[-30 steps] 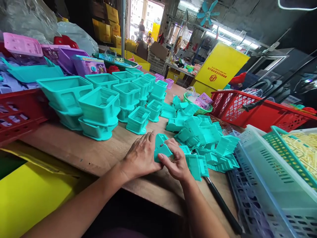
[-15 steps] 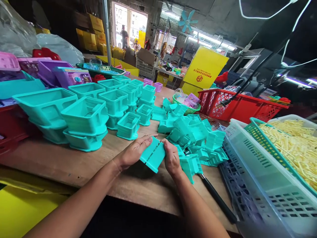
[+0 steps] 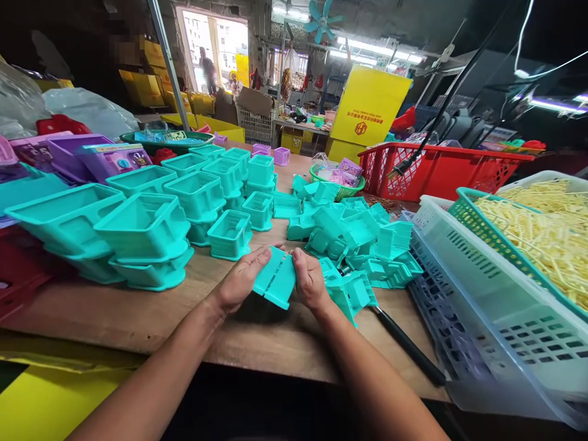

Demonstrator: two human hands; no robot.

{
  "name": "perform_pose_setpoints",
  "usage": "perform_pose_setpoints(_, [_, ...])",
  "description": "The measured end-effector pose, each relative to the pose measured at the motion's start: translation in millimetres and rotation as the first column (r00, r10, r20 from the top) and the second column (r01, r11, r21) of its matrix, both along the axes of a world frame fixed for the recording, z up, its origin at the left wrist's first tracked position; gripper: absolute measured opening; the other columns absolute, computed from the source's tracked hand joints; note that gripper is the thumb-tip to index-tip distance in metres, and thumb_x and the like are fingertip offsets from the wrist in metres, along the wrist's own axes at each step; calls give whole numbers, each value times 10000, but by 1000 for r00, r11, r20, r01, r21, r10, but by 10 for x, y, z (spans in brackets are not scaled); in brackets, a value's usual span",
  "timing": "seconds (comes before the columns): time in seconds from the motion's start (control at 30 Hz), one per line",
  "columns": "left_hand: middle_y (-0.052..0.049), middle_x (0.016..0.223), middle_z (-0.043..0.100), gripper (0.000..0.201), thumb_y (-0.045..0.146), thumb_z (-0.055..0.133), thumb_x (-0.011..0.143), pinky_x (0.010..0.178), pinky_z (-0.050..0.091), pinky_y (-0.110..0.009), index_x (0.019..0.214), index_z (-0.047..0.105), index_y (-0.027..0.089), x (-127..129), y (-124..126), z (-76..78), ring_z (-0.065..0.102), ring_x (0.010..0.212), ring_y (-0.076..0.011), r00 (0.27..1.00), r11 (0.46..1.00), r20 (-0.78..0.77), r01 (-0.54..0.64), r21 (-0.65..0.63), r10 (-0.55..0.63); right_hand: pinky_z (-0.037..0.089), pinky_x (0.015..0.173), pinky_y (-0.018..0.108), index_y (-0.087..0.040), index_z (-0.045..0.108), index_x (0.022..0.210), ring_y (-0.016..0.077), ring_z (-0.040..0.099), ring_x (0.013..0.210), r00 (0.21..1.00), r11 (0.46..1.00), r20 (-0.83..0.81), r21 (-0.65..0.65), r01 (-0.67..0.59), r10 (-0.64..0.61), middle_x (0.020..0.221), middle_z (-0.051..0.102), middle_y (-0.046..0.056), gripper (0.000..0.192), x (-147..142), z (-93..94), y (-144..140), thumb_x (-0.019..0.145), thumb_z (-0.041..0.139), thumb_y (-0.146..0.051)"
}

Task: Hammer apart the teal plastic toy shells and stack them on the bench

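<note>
Now both hands clamp one teal part (image 3: 277, 282) just above the desk (image 3: 138, 306): left hand (image 3: 241, 278) and right hand (image 3: 309, 280) each close their grip on a side, tilting it, ribbed face up, likely for inspection; pile (image 3: 358, 236) just right.

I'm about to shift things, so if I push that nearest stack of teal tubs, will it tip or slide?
The teal tub stack probably slides: its flared base sits broad on the wooden table. Thin, hollow walls suggest it is light. Only two nest here, so tipping seems unlikely.
</note>
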State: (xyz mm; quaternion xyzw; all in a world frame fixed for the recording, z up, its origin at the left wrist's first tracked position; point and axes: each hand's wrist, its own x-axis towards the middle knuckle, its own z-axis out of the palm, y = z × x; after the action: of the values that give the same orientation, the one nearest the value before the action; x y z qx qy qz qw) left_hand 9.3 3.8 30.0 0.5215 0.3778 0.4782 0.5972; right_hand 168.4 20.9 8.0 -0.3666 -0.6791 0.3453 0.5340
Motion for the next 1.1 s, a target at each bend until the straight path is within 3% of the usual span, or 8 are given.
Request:
perform_pose_setpoints(0.23, [-88, 1396, 594, 558, 564, 550, 907, 1115, 388, -377, 1318, 612, 192, 64, -90, -44, 523, 1305, -286, 998, 997, -28, -45, 67, 47, 346, 610, 299, -218, 389, 629, 135, 386, 607, 976, 991, -180, -55, 118, -126, 642, 397, -22, 493, -67, -44, -69, 963, 398, -581])
perform_pose_setpoints(0.43, [-98, 1466, 522, 543, 506, 444, 975, 1129, 377, -379, 1401, 523, 178, 177, -165, -145, 473, 1352, -273, 999, 991, 36, -45, 124, 41, 352, 630, 323, -223, 369, 624, 155, 367, 647, 980, 988, -145, 48, 147, -138, 661, 360, -6, 486, -13, -55, -109, 998, 337, -532])
perform_pose_setpoints(0.6, [-112, 1471, 498, 549, 500, 364, 999, 1184, 296, -382, 1404, 516, 161, 139, -233, -150, 426, 1387, -254, 960, 956, -215, -116, 269, 177, 329, 627, 320, -221, 367, 643, 153, 369, 648, 980, 975, -113, 129, 180, -166, 658, 364, -14, 469, 17, -53, -118, 1019, 308, -496])
perform_pose_setpoints(0.7, [-154, 1494, 441, 695, 572, 444, 946, 1177, 306, -412, 1486, 389, 138, 90, -364, -182, 404, 1399, -286, 874, 918, -385, -149, 368, 296, 311, 601, 305, -224, 366, 647, 142, 350, 620, 973, 975, -133, 97, 202, -188, 639, 350, -28, 465, -1, -58, -77, 1015, 329, -506])
perform_pose_setpoints(0.83, [-206, 1497, 393, 1184, 615, 796, 640, 1141, 357, -486, 1536, 177, 150, 92, -530, -291, 396, 1395, -358, 787, 841, -415, -229, 489, 456, 339, 588, 286, -235, 339, 665, 129, 329, 584, 947, 965, -184, -36, 260, -263, 638, 323, -44, 474, -64, -66, -64, 1003, 295, -564])
perform_pose_setpoints(0.9, [-202, 1456, 430, 1166, 534, 859, 578, 1123, 383, -490, 1488, 235, 157, 92, -540, -301, 438, 1362, -355, 718, 788, -425, -282, 546, 551, 397, 647, 299, -232, 390, 699, 142, 402, 626, 959, 960, -47, -27, 277, -278, 663, 397, -32, 467, -68, -13, -106, 999, 286, -575])
perform_pose_setpoints(0.97, [-177, 1384, 501, 996, 428, 841, 614, 1087, 431, -464, 1417, 317, 159, 55, -505, -261, 511, 1294, -329, 695, 786, -461, -248, 567, 552, 448, 792, 347, -209, 515, 846, 190, 525, 822, 943, 953, 154, 122, 277, -294, 841, 552, 36, 430, -37, 95, -167, 986, 340, -576])
perform_pose_setpoints(1.1, [-167, 1411, 482, 972, 248, 786, 579, 1059, 460, -453, 1416, 298, 163, -87, -419, -166, 512, 1287, -334, 726, 862, -602, 27, 506, 331, 389, 1042, 447, -123, 512, 1291, 292, 496, 1214, 822, 904, 544, 416, -93, -166, 1260, 569, 175, 617, 50, 356, -236, 939, 422, -622])
